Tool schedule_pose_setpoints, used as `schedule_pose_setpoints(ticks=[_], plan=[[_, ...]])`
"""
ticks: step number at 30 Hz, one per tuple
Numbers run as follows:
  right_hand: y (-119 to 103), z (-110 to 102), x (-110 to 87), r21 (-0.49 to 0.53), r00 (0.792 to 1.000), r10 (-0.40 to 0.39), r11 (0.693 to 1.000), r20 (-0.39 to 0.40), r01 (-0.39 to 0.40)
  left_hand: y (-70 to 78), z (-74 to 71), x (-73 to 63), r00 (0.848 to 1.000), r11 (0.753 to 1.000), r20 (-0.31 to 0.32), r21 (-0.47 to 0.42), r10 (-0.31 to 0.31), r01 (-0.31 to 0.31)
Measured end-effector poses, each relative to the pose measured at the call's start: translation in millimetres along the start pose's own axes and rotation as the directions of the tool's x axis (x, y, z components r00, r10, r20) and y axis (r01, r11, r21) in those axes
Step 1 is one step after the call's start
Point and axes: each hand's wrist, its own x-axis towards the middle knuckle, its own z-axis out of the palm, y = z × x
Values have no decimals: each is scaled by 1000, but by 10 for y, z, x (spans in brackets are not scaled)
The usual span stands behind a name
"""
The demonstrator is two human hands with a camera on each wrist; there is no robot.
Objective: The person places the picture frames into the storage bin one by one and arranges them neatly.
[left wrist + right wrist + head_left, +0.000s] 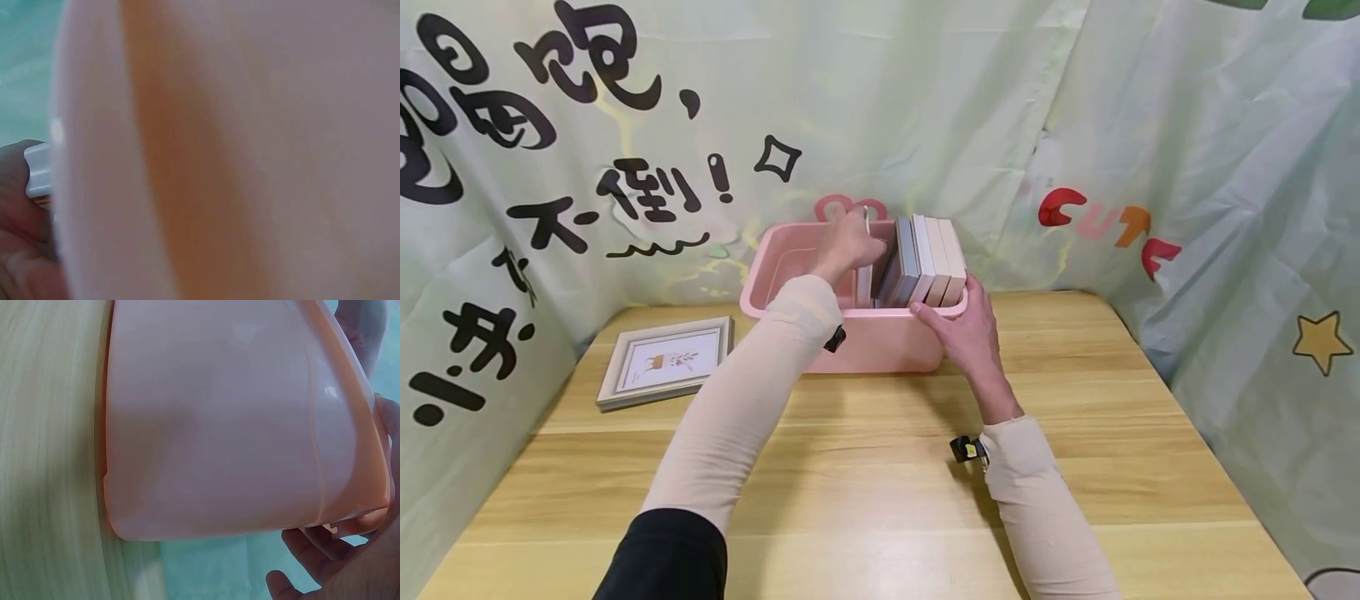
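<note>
My left hand [848,243] reaches into a pink plastic bin [872,343] and grips a white-edged picture frame [863,287] standing on edge inside. In the left wrist view, the frame's white ridged edge [39,170] shows between the fingers, and the bin's wall hides the rest. My right hand [968,333] holds the bin's right front corner, thumb over the rim and fingers round the side. Right of my left hand, several flat frames or boxes [928,262] in grey, white and cream stand upright side by side in the bin.
A pale picture frame [670,362] with a small plant drawing lies face up on the wooden table [880,500], left of the bin. Behind the table hangs a printed cloth [910,108]. The bin has a pink looped handle [831,204] at its back.
</note>
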Motion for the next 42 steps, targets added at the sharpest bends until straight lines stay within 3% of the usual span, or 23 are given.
schedule_pose_setpoints(ticks=[15, 26, 42], plan=[[-19, 6, 5, -4, 1000, -13, 1000, -1, 13, -12, 123, 10, 999, 999, 20, -48, 25, -24], [-30, 16, 2, 6, 1000, -14, 1000, 3, 14, 72, 151, -7, 994, 999, 109, -38, 25, -21], [-23, -22, -10, 8, 1000, 0, 1000, 15, 0, 78, 183, -63, 992, 996, 105, -65, 73, -67]])
